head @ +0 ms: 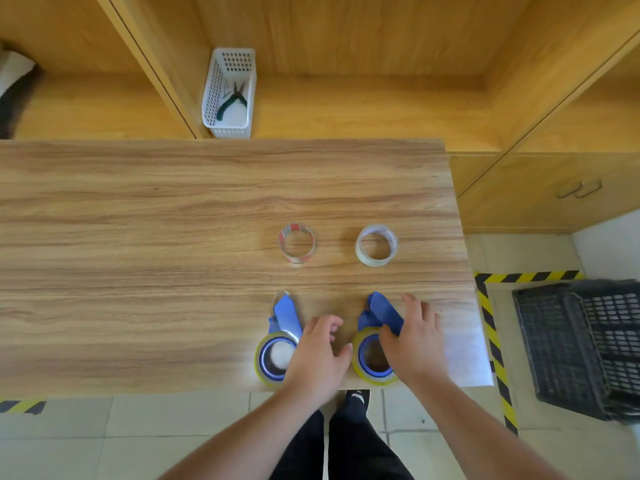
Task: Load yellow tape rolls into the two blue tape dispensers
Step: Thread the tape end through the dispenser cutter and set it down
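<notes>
Fingers of the right hand (pixel 414 336) lie spread over the right blue dispenser (pixel 379 315), thumb on its yellow roll (pixel 358 355); whether they pinch it I cannot tell. The left hand (pixel 318 355) hangs loosely curled and empty between the two dispensers, beside the left dispenser (pixel 285 317) and its yellow roll (pixel 260 358).

Both loaded dispensers sit close to the near edge of the table (pixel 173 237), towards its right corner. A careless pull with either wrist could drag one over that edge, or a fingertip could catch the toothed blade at the far tip. Both forearms reach in from below, palms down. Two spare clear rolls (pixel 298 259) lie farther in.
</notes>
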Available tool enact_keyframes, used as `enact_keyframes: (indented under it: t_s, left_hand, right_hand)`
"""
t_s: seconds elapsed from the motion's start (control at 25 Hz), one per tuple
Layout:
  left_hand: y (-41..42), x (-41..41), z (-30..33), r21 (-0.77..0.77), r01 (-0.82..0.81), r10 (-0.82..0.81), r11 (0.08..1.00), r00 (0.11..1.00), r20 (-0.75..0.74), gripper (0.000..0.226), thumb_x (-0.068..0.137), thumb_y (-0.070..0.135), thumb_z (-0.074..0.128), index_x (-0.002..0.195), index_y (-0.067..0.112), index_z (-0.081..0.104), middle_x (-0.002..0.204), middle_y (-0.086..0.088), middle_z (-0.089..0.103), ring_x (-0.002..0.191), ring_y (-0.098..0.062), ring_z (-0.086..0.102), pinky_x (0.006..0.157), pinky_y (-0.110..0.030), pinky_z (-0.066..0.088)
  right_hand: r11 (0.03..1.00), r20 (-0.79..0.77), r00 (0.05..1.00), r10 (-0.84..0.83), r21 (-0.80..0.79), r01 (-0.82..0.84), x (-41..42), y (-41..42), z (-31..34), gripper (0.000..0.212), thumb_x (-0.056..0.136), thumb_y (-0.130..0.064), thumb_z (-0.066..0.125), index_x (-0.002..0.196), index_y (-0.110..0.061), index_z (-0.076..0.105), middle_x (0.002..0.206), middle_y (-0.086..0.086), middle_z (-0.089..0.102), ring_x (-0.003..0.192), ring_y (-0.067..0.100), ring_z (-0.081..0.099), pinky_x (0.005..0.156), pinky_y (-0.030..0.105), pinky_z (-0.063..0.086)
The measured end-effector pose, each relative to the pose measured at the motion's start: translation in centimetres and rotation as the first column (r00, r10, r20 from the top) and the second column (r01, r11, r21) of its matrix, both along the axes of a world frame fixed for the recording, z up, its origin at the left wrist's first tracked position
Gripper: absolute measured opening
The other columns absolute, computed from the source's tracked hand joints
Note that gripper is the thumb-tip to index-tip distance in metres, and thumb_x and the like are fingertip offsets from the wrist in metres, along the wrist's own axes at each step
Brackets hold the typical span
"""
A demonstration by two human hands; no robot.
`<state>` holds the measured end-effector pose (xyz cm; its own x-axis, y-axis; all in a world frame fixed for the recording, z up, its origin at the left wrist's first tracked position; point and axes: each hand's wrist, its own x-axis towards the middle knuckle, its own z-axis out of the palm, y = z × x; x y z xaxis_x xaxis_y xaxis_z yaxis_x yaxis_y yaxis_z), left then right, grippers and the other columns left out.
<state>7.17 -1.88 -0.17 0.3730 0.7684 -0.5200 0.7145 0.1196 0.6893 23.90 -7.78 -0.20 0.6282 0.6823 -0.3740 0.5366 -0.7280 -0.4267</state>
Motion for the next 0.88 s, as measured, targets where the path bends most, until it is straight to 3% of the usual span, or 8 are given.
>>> enact_keyframes:
  t_s: [0.12,0.24,0.4,0.6,0.76,0.88]
  left_hand:
    - [-1.3,2.5,-1.5,-0.112,0.046,-0.064,0.993,0.985,-0.163,0.058,0.090,0.045,0.067,0.141,0.029,0.046,0.139,0.008,0.046,0.121,-0.017,0.056,0.097,-0.034,0.049]
    - [-2.1,4.0,-2.8,-0.201,0.013,-0.064,0.980,0.966,-0.251,0.073,0.085,0.050,0.069,0.147,0.024,0.040,0.146,0.001,0.043,0.130,-0.026,0.053,0.105,-0.042,0.048]
    - [-2.5,4.9,-3.5,-0.216,-0.027,-0.031,0.976,0.964,-0.263,0.061,0.089,0.040,0.067,0.144,0.024,0.045,0.142,-0.004,0.047,0.119,-0.027,0.059,0.096,-0.034,0.048]
    - [-2.6,5.5,-3.2,-0.203,-0.053,0.001,0.978,0.968,-0.250,0.044,0.091,0.028,0.064,0.134,0.025,0.053,0.132,-0.003,0.053,0.088,-0.019,0.056,0.080,-0.030,0.046]
    - [-3.4,5.1,-2.2,-0.172,-0.034,-0.003,0.985,0.978,-0.209,0.048,0.086,0.026,0.064,0.133,0.026,0.053,0.125,0.000,0.058,0.088,-0.015,0.057,0.076,-0.026,0.044]
    - [-3.6,5.0,-0.6,-0.143,-0.047,0.026,0.989,0.989,-0.146,0.044,0.083,0.029,0.066,0.126,0.028,0.056,0.114,0.005,0.063,0.091,-0.015,0.063,0.073,-0.027,0.049]
  right_hand:
    - [0.991,-0.164,0.986,-0.032,-0.130,0.011,2.5,-1.3,-0.5,0.084,0.080,-0.031,0.073,0.151,-0.015,0.032,0.141,0.015,0.048,0.128,0.035,0.042,0.107,0.046,0.039]
    - [0.979,-0.297,0.955,-0.022,-0.199,-0.039,2.9,-1.9,-1.0,0.088,0.079,-0.036,0.071,0.154,-0.021,0.027,0.142,0.012,0.047,0.130,0.032,0.043,0.106,0.045,0.042]
    - [0.971,-0.338,0.941,0.002,-0.226,-0.083,2.3,-2.0,-1.6,0.084,0.080,-0.035,0.068,0.153,-0.025,0.029,0.136,0.010,0.049,0.124,0.031,0.047,0.102,0.045,0.047]
    - [0.975,-0.397,0.918,0.009,-0.200,-0.096,2.0,-2.4,-1.4,0.068,0.080,-0.023,0.068,0.142,-0.025,0.040,0.115,0.002,0.046,0.106,0.027,0.055,0.087,0.038,0.051]
    - [0.992,-0.514,0.853,-0.088,-0.125,0.028,3.3,-2.8,-0.2,0.052,0.074,-0.018,0.074,0.116,-0.029,0.046,0.114,0.003,0.055,0.090,0.015,0.062,0.075,0.031,0.053]
    - [0.989,-0.621,0.770,-0.145,-0.108,0.099,3.8,-2.9,1.2,0.056,0.079,-0.017,0.075,0.121,-0.028,0.041,0.101,0.002,0.068,0.078,0.011,0.068,0.061,0.022,0.049]
